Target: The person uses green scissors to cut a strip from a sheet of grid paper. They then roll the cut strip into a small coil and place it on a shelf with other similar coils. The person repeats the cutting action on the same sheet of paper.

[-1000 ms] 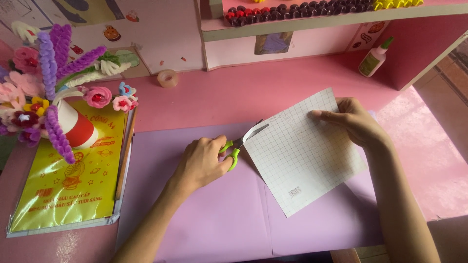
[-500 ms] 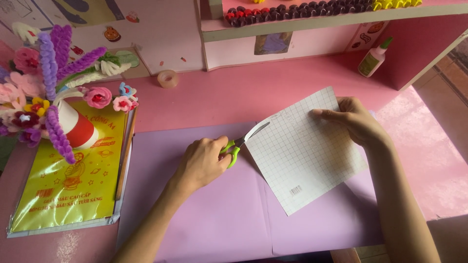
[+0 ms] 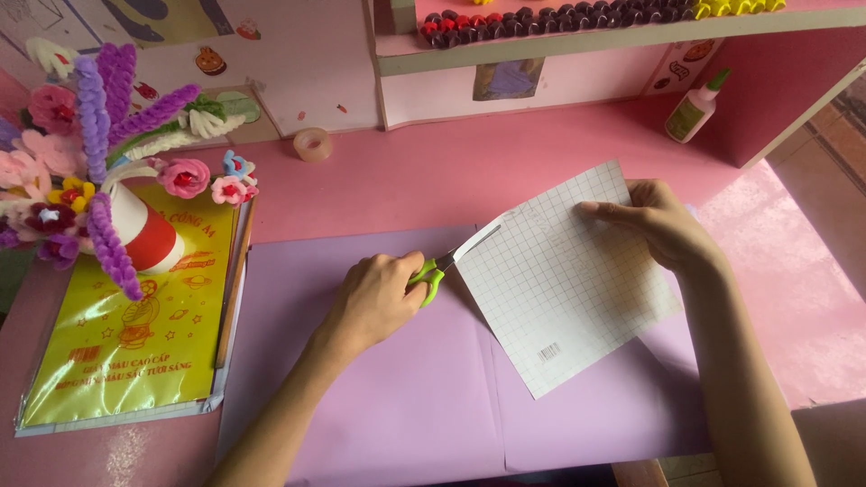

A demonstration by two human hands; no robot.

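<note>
Head camera, looking down at your two hands over a pink desk point(image 3: 541, 162).

Your left hand point(image 3: 374, 298) is curled shut around the green handles of a pair of scissors point(image 3: 442, 267). The blades point to the right and slightly away from you, and they sit in the near-left edge of a sheet of white grid paper point(image 3: 564, 280). A narrow strip of paper curls up along the cut line just above the blades.

Your right hand point(image 3: 658, 225) holds the same sheet at its far-right edge, fingers flat on top and the thumb hidden beneath, so you cannot tell how firmly it pinches. The sheet lies tilted like a diamond, lifted a little off the purple paper mat point(image 3: 397, 397) beneath it.

The relation that matters: the paper lies directly to the right of the scissors, between your two hands. The cut line runs along the sheet's upper-left edge, from the blades towards the top corner near your right hand. The left hand is at the cutting point; the right hand steadies the opposite side.

To the far left stands a paper cup point(image 3: 135, 225) of pipe-cleaner flowers on a yellow plastic-wrapped pack point(image 3: 135, 361). A roll of clear tape point(image 3: 313, 144) lies near the back, and a glue bottle point(image 3: 695, 108) leans at the far right, well apart from your hands.
</note>
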